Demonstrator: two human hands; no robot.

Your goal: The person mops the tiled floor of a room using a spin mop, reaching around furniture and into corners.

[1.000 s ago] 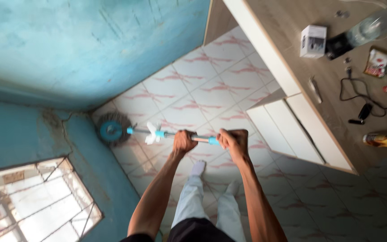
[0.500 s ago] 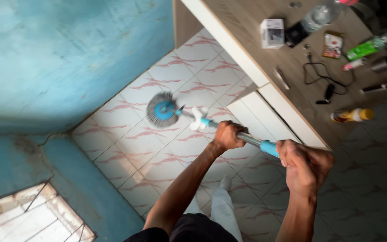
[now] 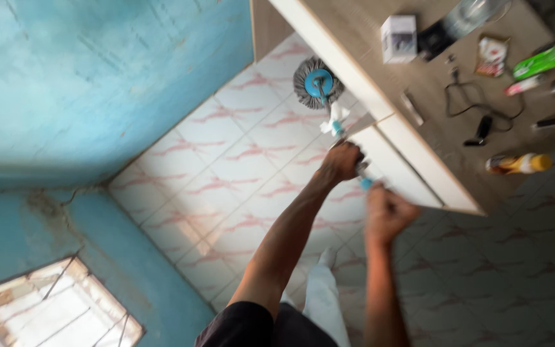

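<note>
Looking down, we see the turquoise wall (image 3: pixel 97 83) filling the left side, and the floor (image 3: pixel 226 186) of white tiles with pink streaks running along its foot. Next in size comes the wooden counter (image 3: pixel 444 135), which slants across the upper right with white drawer fronts under its near edge. Our two bare arms reach out over the tiles. Our left hand (image 3: pixel 343 162) has its fingers curled tight around the mop handle (image 3: pixel 362 173), close beside the counter's near edge. Our right hand (image 3: pixel 387 212) is blurred; it looks closed on the handle's blue lower end, though we cannot tell the fingers apart. The round grey mop head (image 3: pixel 316 82), with its blue hub, lies on the floor right at the foot of the counter's left end, partly tucked below its edge. A white rag (image 3: pixel 334 119) is tied on the handle just behind the head. On the counter top sit a small white box (image 3: pixel 398 38) near the far edge, a black cable (image 3: pixel 476 109) toward the middle, and a yellow bottle (image 3: pixel 518 164) lying on its side near the right edge.
</note>
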